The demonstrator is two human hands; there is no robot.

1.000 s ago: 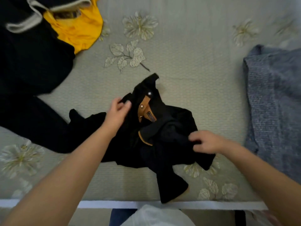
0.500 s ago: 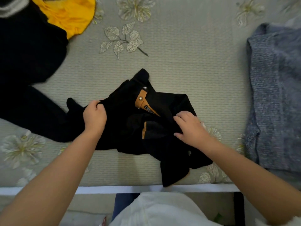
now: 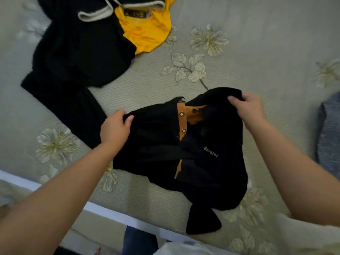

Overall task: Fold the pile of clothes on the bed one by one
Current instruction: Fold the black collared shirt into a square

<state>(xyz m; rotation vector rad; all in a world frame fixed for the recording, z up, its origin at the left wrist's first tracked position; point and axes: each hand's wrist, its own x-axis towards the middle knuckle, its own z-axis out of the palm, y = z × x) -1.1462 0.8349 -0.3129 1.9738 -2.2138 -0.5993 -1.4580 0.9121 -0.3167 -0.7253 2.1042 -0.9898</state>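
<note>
A black shirt with a tan placket, metal snaps and small chest lettering lies bunched near the front edge of the bed. My left hand grips its left shoulder, fingers curled over the fabric. My right hand grips the right shoulder beside the collar and holds it slightly raised. One sleeve trails toward the bed's front edge.
A black fleece garment with cream trim and a yellow shirt lie in a pile at the back left. A grey knitted garment lies at the right edge. The bed cover is pale green with flower embroidery; its white front rim runs below.
Both hands moved from the crumpled middle of the black shirt out to its shoulders and spread it wider. The collar and placket now face up, and the lettering shows.
</note>
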